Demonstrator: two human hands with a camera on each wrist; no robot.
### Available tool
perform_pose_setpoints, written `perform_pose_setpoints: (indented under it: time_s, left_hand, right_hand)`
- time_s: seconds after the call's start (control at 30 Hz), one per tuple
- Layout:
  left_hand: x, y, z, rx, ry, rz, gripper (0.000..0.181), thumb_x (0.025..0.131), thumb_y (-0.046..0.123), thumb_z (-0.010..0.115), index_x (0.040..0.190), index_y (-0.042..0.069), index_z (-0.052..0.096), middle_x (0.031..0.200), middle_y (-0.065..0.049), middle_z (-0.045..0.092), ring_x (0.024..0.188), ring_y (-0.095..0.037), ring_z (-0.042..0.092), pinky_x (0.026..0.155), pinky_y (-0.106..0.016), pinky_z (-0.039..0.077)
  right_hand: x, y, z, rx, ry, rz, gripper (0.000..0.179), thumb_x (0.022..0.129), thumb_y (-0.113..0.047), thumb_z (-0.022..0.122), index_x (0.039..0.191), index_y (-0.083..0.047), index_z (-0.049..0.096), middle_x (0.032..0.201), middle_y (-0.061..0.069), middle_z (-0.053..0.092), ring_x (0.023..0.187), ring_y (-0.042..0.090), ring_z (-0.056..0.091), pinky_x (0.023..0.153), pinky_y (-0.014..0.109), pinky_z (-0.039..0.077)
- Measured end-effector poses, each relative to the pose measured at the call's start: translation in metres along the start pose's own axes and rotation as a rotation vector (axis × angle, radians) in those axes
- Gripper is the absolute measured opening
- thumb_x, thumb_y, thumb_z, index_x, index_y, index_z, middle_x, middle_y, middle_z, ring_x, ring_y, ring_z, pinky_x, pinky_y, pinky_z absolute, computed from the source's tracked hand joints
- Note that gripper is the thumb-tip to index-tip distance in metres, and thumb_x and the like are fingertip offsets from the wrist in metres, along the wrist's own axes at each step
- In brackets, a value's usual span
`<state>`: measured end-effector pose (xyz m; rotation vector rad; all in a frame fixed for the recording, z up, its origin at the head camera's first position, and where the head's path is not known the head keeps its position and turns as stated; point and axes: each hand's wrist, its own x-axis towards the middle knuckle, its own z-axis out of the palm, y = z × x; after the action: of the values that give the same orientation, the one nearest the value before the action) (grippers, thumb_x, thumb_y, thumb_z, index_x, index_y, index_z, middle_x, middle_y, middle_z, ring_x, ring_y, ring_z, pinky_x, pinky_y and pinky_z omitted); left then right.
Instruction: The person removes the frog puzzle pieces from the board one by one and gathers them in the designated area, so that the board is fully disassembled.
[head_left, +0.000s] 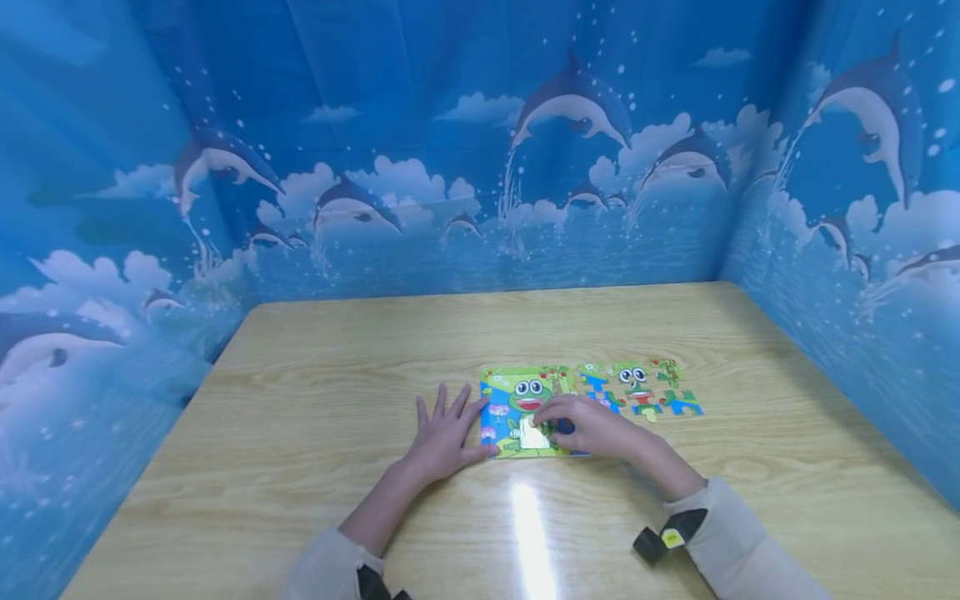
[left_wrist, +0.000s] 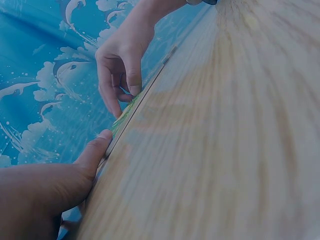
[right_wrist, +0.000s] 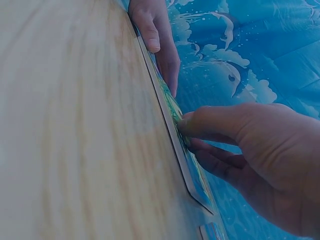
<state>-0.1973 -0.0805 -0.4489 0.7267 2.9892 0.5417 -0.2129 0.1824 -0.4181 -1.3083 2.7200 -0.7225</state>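
Observation:
A frog picture puzzle board (head_left: 501,385) lies flat on the wooden table, with a bright glare patch on its lower middle. My left hand (head_left: 442,437) rests palm down at its left side, fingers spread, thumb against the lower left corner. Over the lower right of the board, my right hand (head_left: 588,425) has bent fingers and pinches a small green puzzle piece close to the surface, mostly hidden by the fingers. In the right wrist view the thumb and fingertips of the right hand (right_wrist: 245,145) meet right at the board's top face (right_wrist: 171,106).
Several loose puzzle pieces (head_left: 643,392) with frog eyes, mouth and blue parts lie just right of the board. The wooden table (head_left: 337,358) is bordered by a blue dolphin-print curtain (head_left: 420,167) at the back and sides. A strip of glare crosses the table in front.

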Motion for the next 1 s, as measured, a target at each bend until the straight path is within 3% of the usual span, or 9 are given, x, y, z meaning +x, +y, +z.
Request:
perform_pose_setpoints:
  time_s: [0.33,0.7,1.0]
  left_hand:
    - [0.0,-0.001,0.0,0.0,-0.002,0.0,0.08,0.081,0.067,0.047,0.144,0.021,0.032,0.149,-0.015,0.015,0.131,-0.048,-0.001,0.097,-0.065,-0.01]
    - [0.001,-0.001,0.001,-0.005,0.006,0.009,0.08,0.081,0.067,0.047,0.144,0.02,0.032,0.149,-0.015,0.016,0.131,-0.048,-0.001,0.097,-0.065,-0.011]
    - [0.001,-0.002,0.002,0.001,0.001,0.003,0.081,0.08,0.068,0.046,0.144,0.02,0.031,0.149,-0.015,0.015,0.131,-0.048,-0.001,0.097,-0.064,-0.011]
  right_hand:
    - [-0.001,0.001,0.001,0.006,0.016,-0.042,0.028,0.08,-0.003,0.064,0.109,-0.005,0.065,0.11,0.008,0.06,0.09,0.016,0.057,0.068,0.025,0.048]
    - [0.0,0.001,-0.008,0.062,0.026,0.012,0.035,0.081,0.0,0.064,0.116,-0.004,0.063,0.115,0.011,0.06,0.079,0.01,0.056,0.059,0.022,0.047]
    - [-0.012,0.003,-0.02,0.061,0.08,-0.001,0.031,0.08,0.002,0.063,0.112,0.0,0.063,0.113,0.015,0.06,0.082,0.015,0.058,0.06,0.023,0.049]
